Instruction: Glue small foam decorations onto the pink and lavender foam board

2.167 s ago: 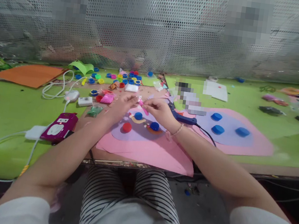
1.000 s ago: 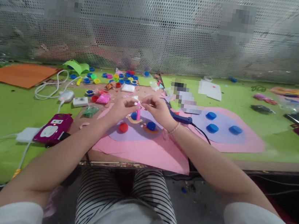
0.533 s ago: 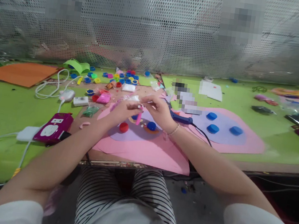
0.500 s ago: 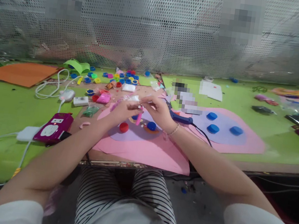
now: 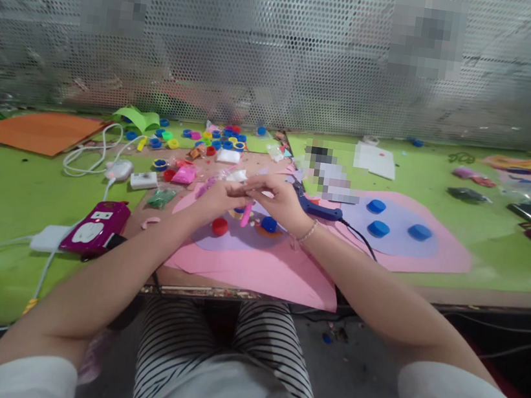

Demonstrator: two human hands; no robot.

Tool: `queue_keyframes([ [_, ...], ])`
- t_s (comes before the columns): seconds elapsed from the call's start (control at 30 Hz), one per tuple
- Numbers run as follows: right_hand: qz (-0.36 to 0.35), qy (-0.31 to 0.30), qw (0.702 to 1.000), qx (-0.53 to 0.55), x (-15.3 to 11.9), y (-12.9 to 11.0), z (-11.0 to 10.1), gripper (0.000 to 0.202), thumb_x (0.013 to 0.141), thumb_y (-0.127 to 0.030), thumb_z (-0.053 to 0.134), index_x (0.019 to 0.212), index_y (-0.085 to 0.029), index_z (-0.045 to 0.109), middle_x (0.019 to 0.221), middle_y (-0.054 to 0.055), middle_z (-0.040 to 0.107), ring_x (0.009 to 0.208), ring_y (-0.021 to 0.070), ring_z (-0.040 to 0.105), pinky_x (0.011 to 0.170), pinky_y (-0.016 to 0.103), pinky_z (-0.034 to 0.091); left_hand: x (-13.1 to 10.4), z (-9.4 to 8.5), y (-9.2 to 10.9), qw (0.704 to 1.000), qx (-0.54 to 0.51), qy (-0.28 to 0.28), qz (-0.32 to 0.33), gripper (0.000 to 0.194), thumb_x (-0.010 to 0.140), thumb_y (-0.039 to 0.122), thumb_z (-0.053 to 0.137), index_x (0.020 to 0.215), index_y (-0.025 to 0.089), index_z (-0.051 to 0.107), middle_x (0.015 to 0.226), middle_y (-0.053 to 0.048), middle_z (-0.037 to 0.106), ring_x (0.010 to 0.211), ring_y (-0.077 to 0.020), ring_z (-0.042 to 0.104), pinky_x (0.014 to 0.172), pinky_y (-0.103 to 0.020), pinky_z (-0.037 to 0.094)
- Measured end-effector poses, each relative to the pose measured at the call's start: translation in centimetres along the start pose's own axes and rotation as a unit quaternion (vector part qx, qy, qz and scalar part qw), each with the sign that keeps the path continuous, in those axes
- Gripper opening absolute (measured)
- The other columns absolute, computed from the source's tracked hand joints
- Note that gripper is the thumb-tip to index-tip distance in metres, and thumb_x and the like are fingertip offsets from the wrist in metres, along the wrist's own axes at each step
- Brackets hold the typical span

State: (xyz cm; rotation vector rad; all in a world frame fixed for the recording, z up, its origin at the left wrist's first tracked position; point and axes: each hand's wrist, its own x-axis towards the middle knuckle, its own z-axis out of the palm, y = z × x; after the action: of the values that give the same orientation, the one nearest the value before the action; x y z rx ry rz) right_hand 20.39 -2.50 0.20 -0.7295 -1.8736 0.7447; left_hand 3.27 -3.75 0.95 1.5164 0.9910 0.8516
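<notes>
Head view, left hand: we see the left hand (image 5: 219,198) at the centre of the frame, its thumb and fingers pinching the upper end of a pink stick (image 5: 246,213).
Right hand: we find the right hand (image 5: 280,202) just right of centre, fingers bent inward and tips against the left fingertips; we cannot tell what, if anything, they grip.
Pink stick: we see it hang below the joined fingertips at mid-frame, over the lilac paper (image 5: 206,239), its top hidden by the fingers.
Caps under the hands: we make out a red cap (image 5: 219,226) and a blue cap (image 5: 269,224) on the lilac paper, which lies on pink paper (image 5: 259,280).
Blue-handled tool: we see the blue-handled tool (image 5: 325,213) right of centre, near the right wrist, its black cord trailing toward the lower right.
Right-hand sheet: we count three blue caps (image 5: 379,228) on another lilac shape, centre right.
Coloured rings: we see many coloured rings (image 5: 198,136) scattered above centre.
Purple power box: we find the purple power box (image 5: 97,227) at left, with a white plug beside it.
Orange sheet: we see the orange sheet (image 5: 37,131) farther up the left side.
Perforated panel: we see the perforated panel (image 5: 275,50) fill the top.
</notes>
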Motion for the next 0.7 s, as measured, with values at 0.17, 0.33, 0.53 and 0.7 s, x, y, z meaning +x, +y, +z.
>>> queue_keyframes([
  [0.17, -0.001, -0.004, 1.0, 0.016, 0.06, 0.09, -0.09, 0.01, 0.079, -0.025, 0.062, 0.088, -0.02, 0.066, 0.091, 0.003, 0.071, 0.086, 0.0139, 0.067, 0.082, 0.032, 0.056, -0.03, -0.04, 0.19, 1.0, 0.005, -0.003, 0.002, 0.026, 0.067, 0.032, 0.072, 0.086, 0.014, 0.071, 0.067, -0.004, 0.066, 0.058, -0.0128, 0.058, 0.061, -0.03, 0.045],
  [0.33, 0.046, -0.01, 0.998, 0.052, 0.36, 0.44, -0.18, 0.015, 0.076, -0.029, 0.067, 0.087, -0.019, 0.068, 0.093, 0.004, 0.071, 0.086, 0.014, 0.067, 0.08, 0.031, 0.057, -0.02, 0.07, 0.18, 1.0, -0.011, 0.011, -0.016, 0.026, 0.065, 0.029, 0.073, 0.086, 0.014, 0.071, 0.074, -0.006, 0.068, 0.058, -0.0131, 0.059, 0.061, -0.032, 0.047],
  [0.53, 0.059, -0.016, 0.994, 0.086, 0.6, 0.98, -0.2, 0.018, 0.072, -0.032, 0.071, 0.084, -0.019, 0.07, 0.09, 0.004, 0.072, 0.083, 0.0145, 0.068, 0.081, 0.033, 0.057, -0.06, 0.25, 0.22, 0.999, -0.02, 0.027, -0.011, 0.022, 0.062, 0.03, 0.075, 0.079, 0.016, 0.071, 0.069, -0.005, 0.068, 0.06, -0.0144, 0.06, 0.062, -0.032, 0.048],
  [0.7, 0.039, -0.012, 0.997, 0.062, 0.52, 0.79, -0.29, 0.015, 0.075, -0.033, 0.069, 0.082, -0.021, 0.072, 0.09, 0.003, 0.072, 0.086, 0.0149, 0.068, 0.082, 0.033, 0.057, -0.03, -0.02, -0.21, 1.0, -0.012, 0.013, -0.001, 0.026, 0.065, 0.032, 0.072, 0.085, 0.015, 0.072, 0.073, -0.006, 0.069, 0.058, -0.0129, 0.059, 0.061, -0.03, 0.047],
])
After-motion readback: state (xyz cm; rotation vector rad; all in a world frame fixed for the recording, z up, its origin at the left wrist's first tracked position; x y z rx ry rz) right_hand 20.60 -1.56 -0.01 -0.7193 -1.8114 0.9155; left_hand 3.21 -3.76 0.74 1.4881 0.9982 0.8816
